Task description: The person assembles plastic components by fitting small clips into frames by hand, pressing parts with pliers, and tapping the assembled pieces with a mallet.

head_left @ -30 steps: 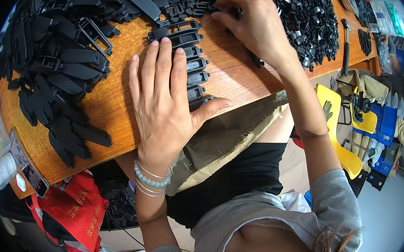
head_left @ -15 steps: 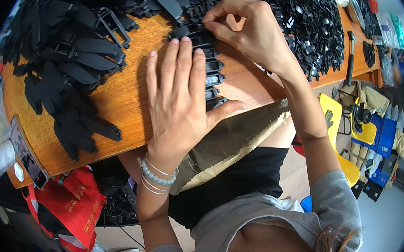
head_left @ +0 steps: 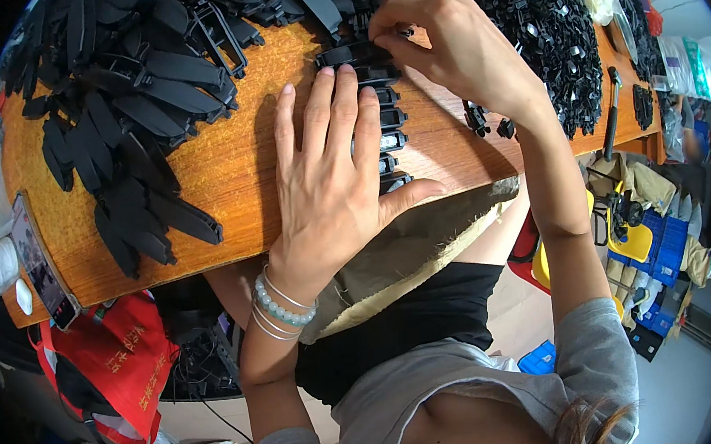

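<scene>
My left hand (head_left: 324,165) lies flat with its fingers stretched over a row of black plastic parts (head_left: 392,118) lined up side by side on the table. Its fingertips rest near the farthest part (head_left: 346,54), and the hand covers much of the row's left side. At the far right end of that row, my right hand (head_left: 463,45) is closed in a pinch. A small black plastic piece (head_left: 408,32) shows in part between its thumb and fingers. The exact shape of that piece is hidden.
Long black plastic parts (head_left: 181,97) are heaped at the left. A big pile of small black clips (head_left: 557,48) covers the right, with loose ones (head_left: 476,116) beside my right forearm. A black-handled tool (head_left: 612,116), a phone (head_left: 42,261) and a red bag (head_left: 120,356) lie farther out.
The whole view has shifted slightly. My right hand has moved a little away from me and its wrist has turned; a small black piece now shows in its pinch. My left hand stays on the row.
</scene>
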The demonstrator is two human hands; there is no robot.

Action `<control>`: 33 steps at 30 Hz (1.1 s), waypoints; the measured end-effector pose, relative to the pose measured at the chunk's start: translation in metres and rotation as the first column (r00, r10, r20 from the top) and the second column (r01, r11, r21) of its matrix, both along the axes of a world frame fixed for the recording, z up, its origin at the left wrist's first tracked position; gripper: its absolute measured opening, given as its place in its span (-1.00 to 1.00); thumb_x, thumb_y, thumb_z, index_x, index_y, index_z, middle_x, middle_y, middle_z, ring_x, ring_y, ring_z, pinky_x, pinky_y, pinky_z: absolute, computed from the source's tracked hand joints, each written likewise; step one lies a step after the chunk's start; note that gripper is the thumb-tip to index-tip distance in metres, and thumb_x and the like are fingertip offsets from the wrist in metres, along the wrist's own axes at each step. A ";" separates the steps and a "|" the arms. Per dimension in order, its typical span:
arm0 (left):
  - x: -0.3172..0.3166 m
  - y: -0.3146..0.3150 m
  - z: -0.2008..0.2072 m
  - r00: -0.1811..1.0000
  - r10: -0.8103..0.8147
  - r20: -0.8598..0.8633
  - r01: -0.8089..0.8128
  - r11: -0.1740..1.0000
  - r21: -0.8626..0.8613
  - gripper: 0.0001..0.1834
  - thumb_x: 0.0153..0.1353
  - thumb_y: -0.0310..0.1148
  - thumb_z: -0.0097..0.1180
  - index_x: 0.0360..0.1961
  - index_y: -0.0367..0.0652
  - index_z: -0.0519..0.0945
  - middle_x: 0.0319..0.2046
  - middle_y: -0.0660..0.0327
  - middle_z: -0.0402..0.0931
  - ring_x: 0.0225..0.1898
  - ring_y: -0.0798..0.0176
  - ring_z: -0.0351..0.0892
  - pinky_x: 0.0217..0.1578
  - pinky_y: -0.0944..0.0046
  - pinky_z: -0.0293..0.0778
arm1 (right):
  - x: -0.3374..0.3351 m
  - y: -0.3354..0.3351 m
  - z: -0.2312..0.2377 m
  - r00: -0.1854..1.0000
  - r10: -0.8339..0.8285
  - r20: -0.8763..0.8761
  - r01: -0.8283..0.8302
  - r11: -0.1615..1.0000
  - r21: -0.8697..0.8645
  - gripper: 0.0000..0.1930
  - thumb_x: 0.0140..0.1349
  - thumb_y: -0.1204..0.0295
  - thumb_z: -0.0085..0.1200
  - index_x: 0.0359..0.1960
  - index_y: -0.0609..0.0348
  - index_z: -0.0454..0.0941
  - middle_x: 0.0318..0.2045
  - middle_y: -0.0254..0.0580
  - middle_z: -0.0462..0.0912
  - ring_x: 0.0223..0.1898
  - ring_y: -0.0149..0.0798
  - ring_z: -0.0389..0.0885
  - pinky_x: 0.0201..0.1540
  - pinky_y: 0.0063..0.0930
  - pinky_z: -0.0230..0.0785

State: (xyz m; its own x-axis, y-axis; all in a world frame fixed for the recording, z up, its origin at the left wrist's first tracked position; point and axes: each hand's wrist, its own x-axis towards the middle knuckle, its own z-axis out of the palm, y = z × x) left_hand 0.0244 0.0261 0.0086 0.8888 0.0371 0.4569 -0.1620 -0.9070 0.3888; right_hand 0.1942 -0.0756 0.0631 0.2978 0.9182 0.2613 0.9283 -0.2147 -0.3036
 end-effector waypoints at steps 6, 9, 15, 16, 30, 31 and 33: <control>-0.002 0.001 0.002 1.000 0.007 -0.030 -0.007 1.000 0.007 -0.05 0.02 0.37 -0.01 0.00 -0.45 0.46 0.12 -0.15 0.36 0.22 -0.14 0.28 0.26 -0.21 0.06 | -0.002 0.000 -0.004 0.999 -0.028 0.020 0.028 1.000 -0.013 -0.90 0.01 0.55 0.17 -0.42 0.31 0.59 -0.38 -0.08 0.61 -0.21 -0.05 0.53 -0.07 -0.27 0.39; 0.000 0.000 -0.001 1.000 -0.010 0.009 0.010 1.000 -0.011 -0.03 0.08 0.39 -0.14 -0.08 -0.53 0.48 0.05 -0.21 0.39 0.22 -0.16 0.27 0.26 -0.31 0.03 | -0.004 0.000 -0.004 0.996 -0.032 0.087 0.035 0.999 -0.030 -0.92 0.01 0.55 0.17 -0.43 0.28 0.58 -0.40 -0.12 0.60 -0.23 -0.08 0.52 -0.10 -0.28 0.36; -0.002 0.000 0.001 0.999 0.004 -0.037 -0.004 1.000 -0.014 -0.04 0.04 0.38 -0.07 0.01 -0.46 0.45 0.14 -0.15 0.35 0.23 -0.13 0.27 0.27 -0.23 0.03 | -0.007 -0.001 -0.004 0.995 -0.046 0.093 0.049 0.998 -0.027 -0.92 0.00 0.56 0.16 -0.43 0.25 0.57 -0.44 -0.15 0.57 -0.25 -0.09 0.51 -0.13 -0.31 0.33; -0.002 0.001 0.001 0.999 0.005 -0.037 -0.006 1.000 -0.016 -0.04 0.04 0.38 -0.07 0.01 -0.46 0.45 0.14 -0.15 0.35 0.23 -0.13 0.27 0.27 -0.23 0.03 | -0.006 -0.002 -0.004 0.998 -0.050 0.037 0.051 0.999 -0.011 -0.91 0.00 0.56 0.16 -0.43 0.26 0.57 -0.44 -0.14 0.56 -0.25 -0.09 0.50 -0.13 -0.31 0.32; -0.001 0.000 0.001 1.000 0.003 -0.028 -0.004 0.999 -0.032 -0.04 0.02 0.38 -0.04 0.00 -0.46 0.45 0.14 -0.16 0.34 0.22 -0.14 0.28 0.27 -0.24 0.04 | -0.010 -0.001 -0.002 0.987 -0.073 0.143 0.080 0.996 -0.043 -0.91 0.01 0.56 0.16 -0.42 0.28 0.57 -0.42 -0.15 0.56 -0.26 -0.11 0.50 -0.11 -0.33 0.31; -0.002 0.000 0.001 1.000 0.004 -0.028 -0.005 1.000 -0.031 -0.04 0.02 0.38 -0.04 0.00 -0.46 0.45 0.14 -0.16 0.34 0.22 -0.14 0.28 0.27 -0.24 0.04 | -0.010 -0.001 -0.002 0.989 -0.073 0.131 0.076 0.997 -0.019 -0.91 0.01 0.55 0.17 -0.42 0.27 0.57 -0.42 -0.16 0.56 -0.26 -0.11 0.50 -0.11 -0.33 0.31; -0.002 -0.001 0.001 0.999 0.003 -0.036 -0.004 1.000 -0.030 -0.04 0.02 0.38 -0.04 0.00 -0.46 0.45 0.13 -0.15 0.35 0.22 -0.13 0.28 0.27 -0.24 0.04 | -0.010 -0.002 -0.003 0.990 -0.072 0.121 0.072 0.997 0.006 -0.91 0.01 0.55 0.17 -0.42 0.27 0.56 -0.41 -0.16 0.56 -0.26 -0.11 0.50 -0.11 -0.33 0.31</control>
